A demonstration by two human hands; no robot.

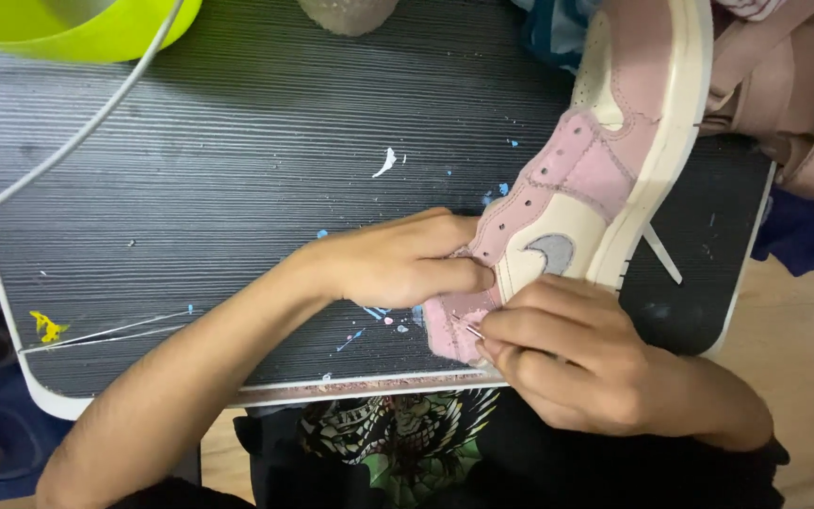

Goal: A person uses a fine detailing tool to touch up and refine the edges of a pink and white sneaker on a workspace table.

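Note:
A pink and cream sneaker (605,141) lies on its side across the right part of a dark ribbed table (237,170), heel end toward me. My left hand (398,259) grips the pink heel collar, thumb pressed on the side panel. My right hand (577,358) pinches a thin metal needle (472,331) between thumb and fingers, its tip at the pink heel edge. The lower part of the heel is hidden under my hands.
A lime-green bowl-like object (77,28) sits at the back left, with a grey cable (68,146) running across the table. A clear round object (346,14) stands at the back centre. Pink fabric and straps (793,85) lie at the right. Paint specks dot the table.

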